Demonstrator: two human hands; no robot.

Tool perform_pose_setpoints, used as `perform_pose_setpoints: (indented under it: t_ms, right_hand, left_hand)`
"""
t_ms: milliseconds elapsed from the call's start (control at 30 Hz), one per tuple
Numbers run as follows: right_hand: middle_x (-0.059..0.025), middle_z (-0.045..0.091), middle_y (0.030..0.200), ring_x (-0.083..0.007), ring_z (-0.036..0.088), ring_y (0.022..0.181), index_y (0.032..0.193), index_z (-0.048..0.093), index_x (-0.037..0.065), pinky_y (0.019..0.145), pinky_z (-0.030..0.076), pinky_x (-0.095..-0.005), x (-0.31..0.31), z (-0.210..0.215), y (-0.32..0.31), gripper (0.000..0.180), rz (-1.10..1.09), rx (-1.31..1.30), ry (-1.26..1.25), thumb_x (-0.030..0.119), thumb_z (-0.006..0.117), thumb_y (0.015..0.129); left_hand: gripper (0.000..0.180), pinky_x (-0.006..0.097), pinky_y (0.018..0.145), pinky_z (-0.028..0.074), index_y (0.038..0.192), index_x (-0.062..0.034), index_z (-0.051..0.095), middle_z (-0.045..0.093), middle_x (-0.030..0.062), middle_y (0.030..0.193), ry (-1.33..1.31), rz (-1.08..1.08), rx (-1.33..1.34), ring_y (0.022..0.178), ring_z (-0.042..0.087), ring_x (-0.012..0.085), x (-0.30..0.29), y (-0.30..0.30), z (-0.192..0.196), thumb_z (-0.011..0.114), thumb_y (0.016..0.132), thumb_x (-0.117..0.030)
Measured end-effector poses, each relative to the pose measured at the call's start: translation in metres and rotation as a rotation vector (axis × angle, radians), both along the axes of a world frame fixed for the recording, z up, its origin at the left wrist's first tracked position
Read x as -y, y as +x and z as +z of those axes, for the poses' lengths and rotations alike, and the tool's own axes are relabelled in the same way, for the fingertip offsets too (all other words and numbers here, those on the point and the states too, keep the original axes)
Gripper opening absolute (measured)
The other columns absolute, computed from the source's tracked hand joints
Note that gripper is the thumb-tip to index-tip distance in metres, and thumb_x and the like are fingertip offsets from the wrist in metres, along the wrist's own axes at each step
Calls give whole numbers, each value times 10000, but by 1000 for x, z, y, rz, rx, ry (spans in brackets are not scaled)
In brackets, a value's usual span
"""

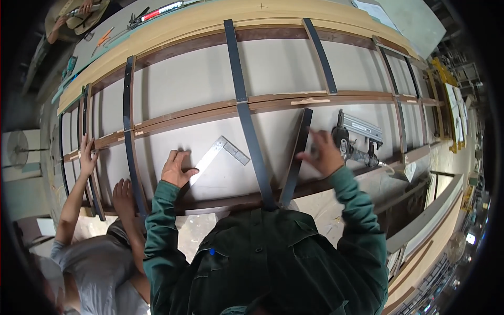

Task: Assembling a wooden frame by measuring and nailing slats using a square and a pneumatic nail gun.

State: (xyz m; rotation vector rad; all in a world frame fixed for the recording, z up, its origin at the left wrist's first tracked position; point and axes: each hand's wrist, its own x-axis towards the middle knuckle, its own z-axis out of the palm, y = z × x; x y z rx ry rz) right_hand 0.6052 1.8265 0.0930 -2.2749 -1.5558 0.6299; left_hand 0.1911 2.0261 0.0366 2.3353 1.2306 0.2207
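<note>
Left hand (176,168) lies flat, fingers spread, on metal square ruler (215,155) on grey board (178,79). Right hand (321,153) pinches loose dark slat (296,157), leaning tilted across wooden frame (273,100). Nail gun (357,139) lies just right of the right hand. Co-worker's hands (88,157) press dark slats at far left.

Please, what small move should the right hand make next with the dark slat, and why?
Probably swing the slat upright. The right hand holds its upper part, and it leans: its foot nearly meets the neighbouring slat, while its top stands apart. The fixed slats run about parallel. The left hand rests on the steel square, ready for checking the angle.
</note>
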Motion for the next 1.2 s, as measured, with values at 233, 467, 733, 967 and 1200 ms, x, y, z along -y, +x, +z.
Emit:
perform_pose_setpoints:
  t_ms: [233, 467, 733, 967, 1200]
  right_hand:
    - [-285, 189, 1477, -514, 430, 1229, 1391, 370, 36, 1009, 431, -474, -8, -45, -13, 794, 61, -284, 121, 109, 661, 655]
    - [-146, 357, 1467, -443, 416, 1245, 1298, 517, 55, 1005, 420, -467, -4, -23, 42, 610, 560, 39, -129, 34, 596, 693]
    - [-107, 567, 1212, -346, 500, 1121, 1196, 596, 50, 957, 424, -430, -18, -3, 6, 406, 479, -40, 326, 221, 631, 829]
    - [-187, 594, 1134, -370, 547, 1063, 1227, 566, 13, 935, 449, -409, -51, -21, -33, 410, 495, -296, 239, 273, 588, 910]
    - [-260, 583, 1128, -403, 562, 1077, 1244, 535, -26, 916, 466, -448, -77, -39, -56, 513, 272, -403, 153, 382, 543, 933]
  left_hand:
    - [551, 403, 861, 520, 1175, -79, 570, 566, 138, 1049, -89, 91, -136, 991, 612, 326, 44, 34, -4, 810, 708, -244]
    - [392, 383, 776, 517, 1021, -78, 533, 563, 104, 959, -218, 177, -193, 901, 616, 313, 55, 49, -8, 744, 700, -154]
    - [502, 428, 820, 515, 1172, -63, 426, 608, 209, 1018, -128, 224, 39, 934, 630, 385, 73, 35, -3, 660, 728, -91]
    - [512, 417, 864, 479, 1239, -13, 437, 500, 234, 1070, -43, 268, 262, 942, 554, 382, 49, 30, -40, 593, 753, 25]
    - [485, 437, 808, 448, 1195, -46, 499, 523, 171, 981, 42, -173, 267, 895, 535, 369, 45, 89, 8, 571, 722, 32]
